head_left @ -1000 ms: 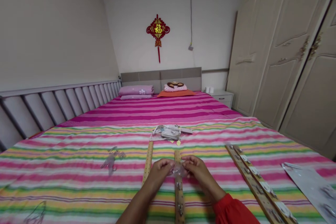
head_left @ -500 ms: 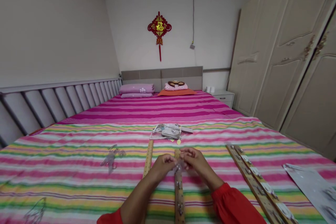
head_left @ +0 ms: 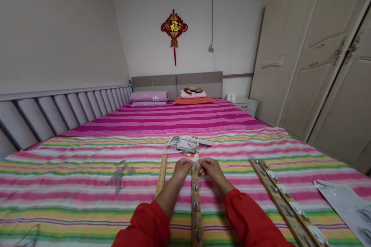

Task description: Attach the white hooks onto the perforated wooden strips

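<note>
A person in red sleeves kneels or sits at the foot of a wide bed covered with a striped blanket in pink, green and yellow. Both arms reach forward to the centre of the view.

The left hand and the right hand meet fingertip to fingertip. Each hand's fingers are pinched together on a small clear piece, held between the two hands. The piece sits right at the far end of a narrow wooden strip, which lies flat on the blanket and runs from the hands toward 6 o'clock, between the forearms. Small metal fittings show along this strip.

A second, bare strip lies just beside the left hand, at its 8 o'clock. At 12 o'clock from the hands, near them, is a pile of clear packets. At 9 o'clock, well apart, lies a crumpled clear wrapper. At 4 o'clock, two more strips with metal hooks lie side by side, and beyond them, at the frame's edge, a grey sheet.

Far off at 12 o'clock are pillows by the headboard and a red ornament on the wall. A wardrobe stands at 2 o'clock.
</note>
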Tool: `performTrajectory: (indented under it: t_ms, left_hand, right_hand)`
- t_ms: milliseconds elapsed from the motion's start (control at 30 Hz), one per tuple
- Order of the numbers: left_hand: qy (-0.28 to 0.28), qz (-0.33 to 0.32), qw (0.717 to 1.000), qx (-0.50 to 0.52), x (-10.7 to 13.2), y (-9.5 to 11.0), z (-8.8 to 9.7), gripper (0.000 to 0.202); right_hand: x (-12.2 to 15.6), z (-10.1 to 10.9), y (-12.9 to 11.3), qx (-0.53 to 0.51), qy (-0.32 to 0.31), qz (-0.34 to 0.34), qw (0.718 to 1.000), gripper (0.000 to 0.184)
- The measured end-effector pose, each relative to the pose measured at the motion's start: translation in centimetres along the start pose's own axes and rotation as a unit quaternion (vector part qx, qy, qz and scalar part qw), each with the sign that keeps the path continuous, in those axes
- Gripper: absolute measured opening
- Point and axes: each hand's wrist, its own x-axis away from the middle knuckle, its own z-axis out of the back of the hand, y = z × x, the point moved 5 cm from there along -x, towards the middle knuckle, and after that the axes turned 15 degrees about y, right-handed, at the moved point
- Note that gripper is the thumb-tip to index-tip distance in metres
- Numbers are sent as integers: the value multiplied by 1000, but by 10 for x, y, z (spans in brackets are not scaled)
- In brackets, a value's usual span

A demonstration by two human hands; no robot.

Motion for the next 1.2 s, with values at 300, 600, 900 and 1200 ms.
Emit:
performTrajectory:
  t_ms: [300, 600, 900, 1200]
  left_hand:
    - [19, 27, 998, -56, -18, -36, -3, 12]
    - [60, -20, 992, -114, -32, -50, -1, 20]
    - [71, -33, 989, -122, -38, -59, 0, 24]
    - [6, -4, 999, -48, -33, -66, -7, 14]
  right_hand:
    - [-8, -1, 35, -4, 44, -5, 999, 14]
    - [-12, 0, 47, 7, 67, -2, 998, 10]
    - [-20, -2, 59, 40, 83, 15, 996, 7]
    - [-25, 1, 73, 61, 90, 38, 993, 17]
